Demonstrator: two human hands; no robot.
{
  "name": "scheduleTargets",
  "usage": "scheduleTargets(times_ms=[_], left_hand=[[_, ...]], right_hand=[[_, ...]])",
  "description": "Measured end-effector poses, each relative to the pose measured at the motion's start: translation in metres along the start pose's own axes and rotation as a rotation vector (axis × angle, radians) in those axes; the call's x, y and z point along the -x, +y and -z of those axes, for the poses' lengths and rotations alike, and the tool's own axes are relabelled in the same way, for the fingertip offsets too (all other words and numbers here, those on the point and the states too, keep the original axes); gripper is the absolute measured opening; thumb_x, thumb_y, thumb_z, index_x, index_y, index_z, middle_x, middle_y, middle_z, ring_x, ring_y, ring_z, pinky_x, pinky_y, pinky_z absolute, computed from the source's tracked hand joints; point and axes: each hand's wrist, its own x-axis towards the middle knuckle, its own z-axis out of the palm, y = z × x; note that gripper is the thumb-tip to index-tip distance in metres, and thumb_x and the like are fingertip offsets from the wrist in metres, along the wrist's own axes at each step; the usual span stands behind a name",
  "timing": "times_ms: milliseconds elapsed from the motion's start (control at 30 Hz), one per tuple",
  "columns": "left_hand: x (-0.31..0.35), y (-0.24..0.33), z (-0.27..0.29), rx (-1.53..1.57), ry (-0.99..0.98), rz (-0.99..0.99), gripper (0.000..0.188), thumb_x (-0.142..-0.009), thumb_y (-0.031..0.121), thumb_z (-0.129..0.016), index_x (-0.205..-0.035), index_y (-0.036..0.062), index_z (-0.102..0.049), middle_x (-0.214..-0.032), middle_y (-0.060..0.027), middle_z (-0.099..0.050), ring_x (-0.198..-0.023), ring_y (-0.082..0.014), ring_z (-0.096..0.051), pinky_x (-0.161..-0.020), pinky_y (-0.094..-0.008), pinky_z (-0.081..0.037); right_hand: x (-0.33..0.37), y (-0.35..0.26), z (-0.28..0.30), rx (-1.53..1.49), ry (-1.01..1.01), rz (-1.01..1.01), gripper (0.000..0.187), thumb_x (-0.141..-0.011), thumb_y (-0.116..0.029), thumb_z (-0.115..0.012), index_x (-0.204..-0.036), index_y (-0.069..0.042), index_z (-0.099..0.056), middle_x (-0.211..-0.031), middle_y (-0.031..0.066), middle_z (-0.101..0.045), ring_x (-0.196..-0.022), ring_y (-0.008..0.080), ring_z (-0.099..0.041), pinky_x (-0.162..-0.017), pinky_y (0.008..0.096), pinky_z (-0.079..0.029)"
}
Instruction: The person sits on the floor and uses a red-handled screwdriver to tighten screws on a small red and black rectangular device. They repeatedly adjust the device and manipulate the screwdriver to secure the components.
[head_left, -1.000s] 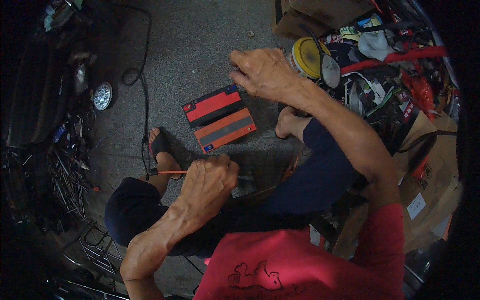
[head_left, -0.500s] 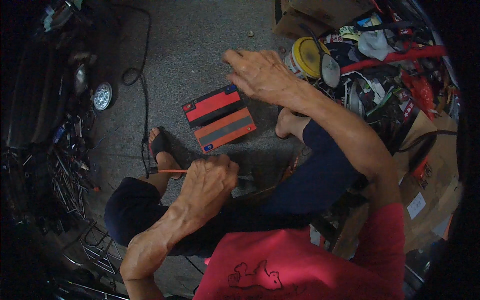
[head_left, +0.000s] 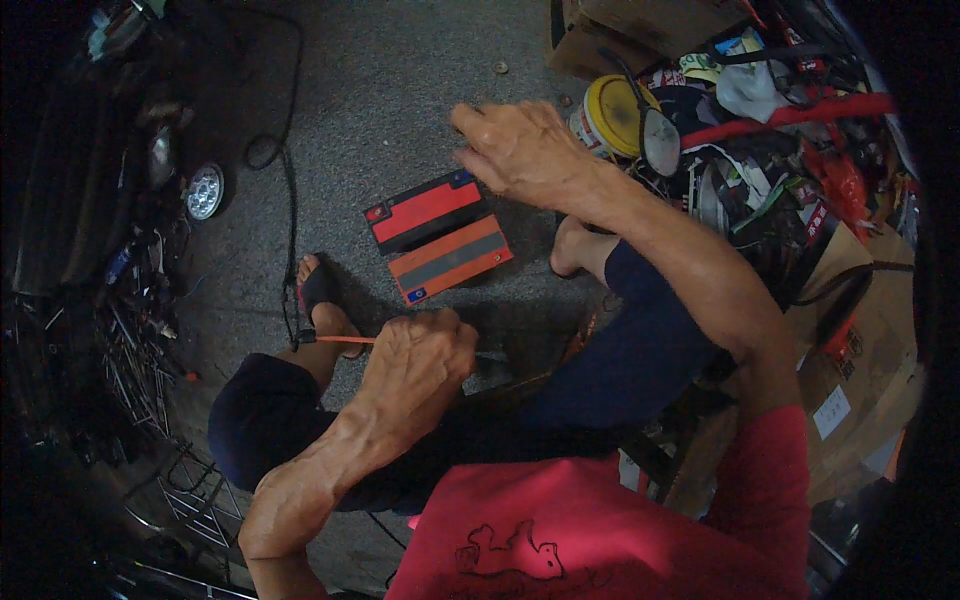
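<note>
Two block-shaped batteries lie side by side on the floor between my feet. The farther battery is black with a red panel and red and blue corner terminals; the nearer battery is orange with a grey stripe. My left hand is closed just nearer than the orange battery, round a thin orange-red lead ending at its left in a small black piece. My right hand hovers by the black battery's far right corner, thumb and index finger apart. Its other fingers are partly hidden beneath.
A black cable runs along the floor at left, beside a round lamp. Farther left lie many metal tools. At right stand a yellow-lidded tub, a mirror, heaped scraps and a cardboard box.
My right index fingertip has shifted very slightly right and nearer. The left hand, the lead and both batteries stay where they were.
</note>
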Motion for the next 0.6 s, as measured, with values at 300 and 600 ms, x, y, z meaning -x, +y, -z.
scheduleTargets(times_ms=[300, 600], left_hand=[[0.000, 0.001, 0.002, -0.022, -0.020, -0.004, 0.020, -0.065, 0.003, -0.066, -0.084, 0.0020, -0.060, -0.082, -0.0123, -0.060, -0.080, -0.0247, -0.064, -0.064, -0.0335, -0.051], [0.001, 0.000, -0.001, -0.027, -0.003, -0.004, 0.016, -0.067, 0.003, -0.063, -0.082, 0.0016, -0.060, -0.081, -0.0135, -0.060, -0.078, -0.0252, -0.064, -0.063, -0.0332, -0.051]], right_hand=[[0.002, 0.004, -0.001, 0.032, 0.068, 0.028, 0.027, -0.084, -0.021, -0.062, -0.101, -0.002, -0.052, -0.088, 0.0164, -0.064, -0.081, 0.0356, -0.065, -0.067, 0.0447, -0.052], [-0.006, -0.007, 0.013, -0.007, -0.143, -0.150, 0.024, -0.084, -0.018, -0.061, -0.101, -0.003, -0.052, -0.088, 0.0169, -0.062, -0.081, 0.0361, -0.063, -0.069, 0.0449, -0.051]])
